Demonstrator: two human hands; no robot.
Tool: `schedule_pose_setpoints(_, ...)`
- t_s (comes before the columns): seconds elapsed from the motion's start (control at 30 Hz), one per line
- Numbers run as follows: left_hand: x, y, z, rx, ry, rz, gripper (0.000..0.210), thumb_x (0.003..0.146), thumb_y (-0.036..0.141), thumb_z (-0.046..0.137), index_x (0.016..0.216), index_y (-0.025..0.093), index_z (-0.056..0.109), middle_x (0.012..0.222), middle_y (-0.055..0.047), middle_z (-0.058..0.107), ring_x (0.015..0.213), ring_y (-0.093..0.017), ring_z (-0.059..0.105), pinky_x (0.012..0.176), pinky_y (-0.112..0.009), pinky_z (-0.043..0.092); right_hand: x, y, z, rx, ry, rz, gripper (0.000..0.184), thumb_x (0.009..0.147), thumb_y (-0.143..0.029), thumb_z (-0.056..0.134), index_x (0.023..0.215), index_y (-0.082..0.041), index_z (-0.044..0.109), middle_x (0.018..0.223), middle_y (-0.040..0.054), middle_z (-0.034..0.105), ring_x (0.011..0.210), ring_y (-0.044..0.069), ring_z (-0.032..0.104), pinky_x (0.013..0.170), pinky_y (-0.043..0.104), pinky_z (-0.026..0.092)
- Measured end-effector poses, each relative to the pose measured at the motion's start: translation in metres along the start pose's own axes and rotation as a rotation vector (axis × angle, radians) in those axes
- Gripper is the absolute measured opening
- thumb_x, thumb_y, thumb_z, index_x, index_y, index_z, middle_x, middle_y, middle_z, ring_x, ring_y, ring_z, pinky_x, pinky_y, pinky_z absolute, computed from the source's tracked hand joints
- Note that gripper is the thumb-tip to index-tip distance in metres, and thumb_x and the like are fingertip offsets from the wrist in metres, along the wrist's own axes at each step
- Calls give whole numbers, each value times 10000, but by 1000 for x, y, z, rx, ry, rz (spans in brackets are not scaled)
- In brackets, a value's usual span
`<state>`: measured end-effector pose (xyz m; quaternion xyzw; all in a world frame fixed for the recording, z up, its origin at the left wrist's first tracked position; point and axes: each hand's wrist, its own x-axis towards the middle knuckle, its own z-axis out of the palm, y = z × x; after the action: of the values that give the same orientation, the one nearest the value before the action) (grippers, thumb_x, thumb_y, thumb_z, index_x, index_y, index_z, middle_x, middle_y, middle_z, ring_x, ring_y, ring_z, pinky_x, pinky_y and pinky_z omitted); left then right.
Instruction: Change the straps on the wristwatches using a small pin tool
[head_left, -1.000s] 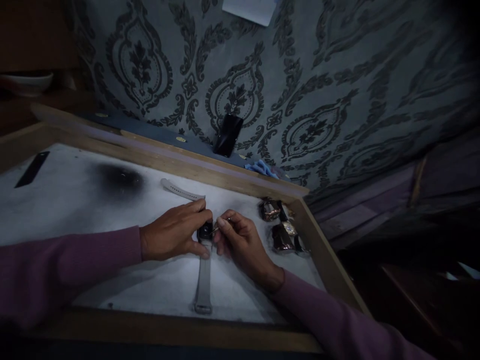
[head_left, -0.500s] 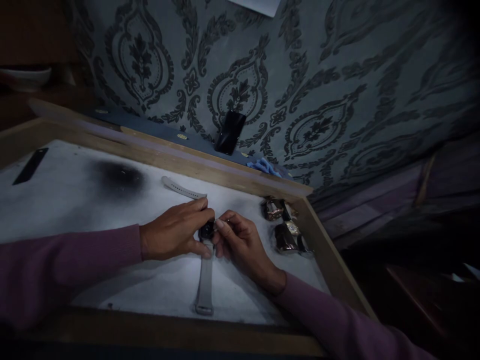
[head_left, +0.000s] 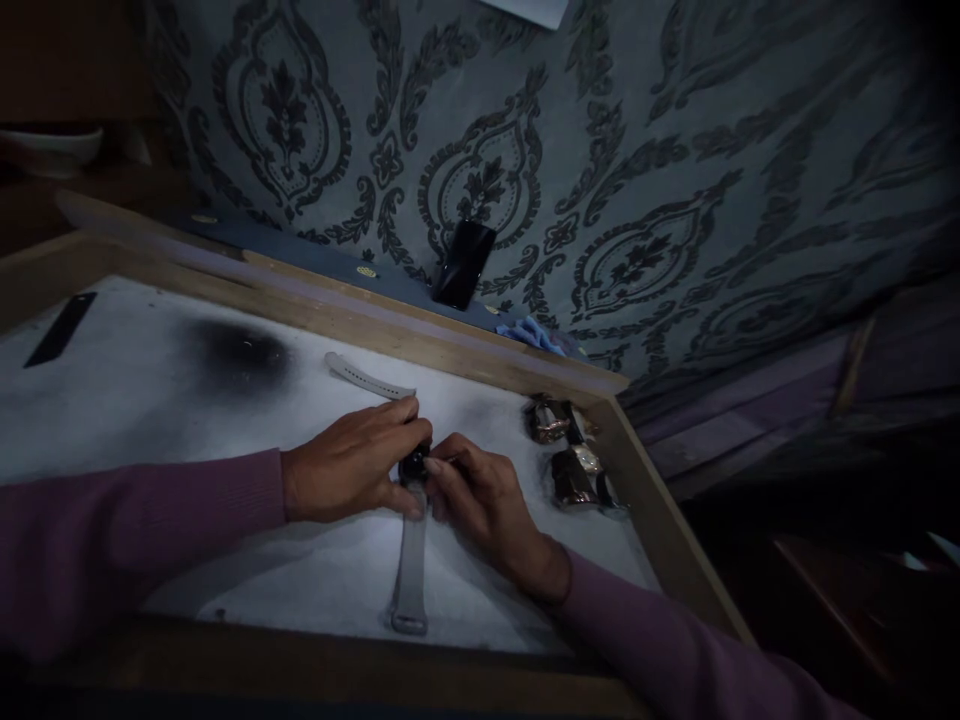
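Observation:
A watch with a dark case point(head_left: 415, 465) lies on the white surface, one light grey strap point(head_left: 410, 575) running from it toward me and ending in a buckle. My left hand point(head_left: 356, 460) grips the case from the left, fingers over the far end and thumb by the strap joint. At the case's right edge, my right hand point(head_left: 480, 500) is closed in a pinch; whatever its fingertips hold is too small or hidden to make out. Just beyond my left fingers rests a separate grey strap piece point(head_left: 367, 377) with a row of holes.
A wooden rim point(head_left: 315, 305) borders the white work surface point(head_left: 300, 580). Several wristwatches point(head_left: 587, 460) on dark cushions sit at the right. A black flat strip point(head_left: 61, 330) lies far left. Behind the rim are a dark phone point(head_left: 465, 265) and a blue cloth point(head_left: 532, 335).
My right fingertips have shifted slightly up and tilted against the case's right side. My left hand keeps its hold on the watch. The view has moved a little.

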<state>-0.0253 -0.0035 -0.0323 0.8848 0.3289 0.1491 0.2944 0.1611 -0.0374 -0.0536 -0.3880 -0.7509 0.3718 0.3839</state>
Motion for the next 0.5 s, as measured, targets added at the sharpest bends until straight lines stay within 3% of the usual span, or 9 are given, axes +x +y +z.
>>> schedule_pose_setpoints(0.2,1,0,0,21,-3,-2,307,761,290,767,936,175,543,930,1,435,859,-177,473,687,-268,386,-2,4,2,205,26,188,292,942,-449,515,787,-204,492,543,-45,566,384,77,503,379,178,413)
schedule_pose_setpoints(0.5,-1,4,-2,7,-17,-24,313,742,264,790,910,171,543,919,4,439,857,-173,473,680,-259,387,-4,4,1,255,41,196,301,934,-458,532,786,-198,501,551,-42,578,403,85,545,398,184,460)
